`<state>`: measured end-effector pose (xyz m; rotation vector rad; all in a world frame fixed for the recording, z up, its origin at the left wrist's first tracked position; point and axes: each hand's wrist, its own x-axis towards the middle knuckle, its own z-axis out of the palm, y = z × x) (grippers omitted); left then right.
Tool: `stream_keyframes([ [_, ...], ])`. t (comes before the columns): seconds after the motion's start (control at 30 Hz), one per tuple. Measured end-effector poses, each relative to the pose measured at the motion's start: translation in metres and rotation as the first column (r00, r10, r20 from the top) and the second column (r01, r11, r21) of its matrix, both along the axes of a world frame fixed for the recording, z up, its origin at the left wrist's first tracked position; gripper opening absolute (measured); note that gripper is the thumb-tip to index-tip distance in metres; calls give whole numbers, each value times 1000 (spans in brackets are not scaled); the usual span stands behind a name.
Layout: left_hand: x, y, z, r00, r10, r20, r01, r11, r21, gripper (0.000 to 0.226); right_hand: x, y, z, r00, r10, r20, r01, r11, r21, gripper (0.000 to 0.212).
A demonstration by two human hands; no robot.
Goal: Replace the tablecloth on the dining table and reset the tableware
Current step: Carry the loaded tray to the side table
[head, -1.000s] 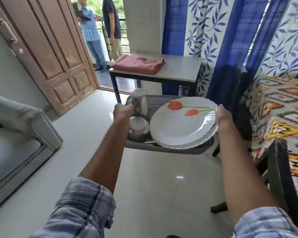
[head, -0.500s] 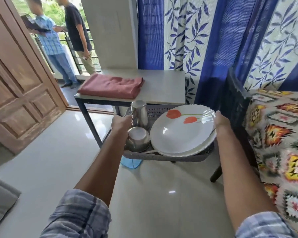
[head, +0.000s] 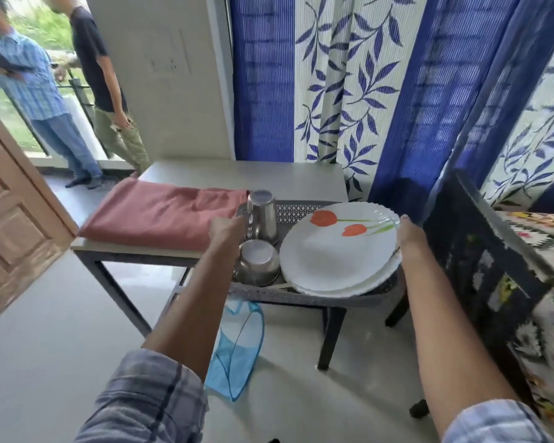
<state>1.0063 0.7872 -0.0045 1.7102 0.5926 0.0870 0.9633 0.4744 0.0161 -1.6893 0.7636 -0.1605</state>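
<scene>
I carry a grey plastic basket (head: 301, 297) in both hands. My left hand (head: 225, 231) grips its left rim and my right hand (head: 408, 233) grips its right rim. Inside lie stacked white plates with red tulips (head: 336, 251), an upturned steel tumbler (head: 263, 215) and an upturned steel bowl (head: 258, 262). The basket hangs over the near edge of a grey side table (head: 269, 177), where a folded red cloth (head: 160, 212) lies on the left. The dining table with a patterned cloth (head: 544, 231) is at the far right.
A dark chair (head: 486, 251) stands between me and the dining table. A blue mesh item (head: 237, 350) lies on the floor under the basket. Blue leaf curtains (head: 343, 84) hang behind. Two people stand at the open doorway (head: 71, 91), beside a wooden door (head: 10, 225).
I have walked closer to the side table with the basket. The basket now reaches over the table's near edge, next to the red cloth. Both hands keep their grip.
</scene>
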Motion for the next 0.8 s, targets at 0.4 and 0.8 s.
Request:
stream_keyframes([
  [0.4, 269, -6, -11, 987, -57, -153, 67, 996, 61, 21, 252, -6, -11, 994, -98, -42, 98, 995, -10, 54],
  [0.8, 477, -24, -53, 982, -8, -187, 29, 994, 108, 54, 489, -25, -66, 995, -81, -66, 85, 995, 55, 52],
])
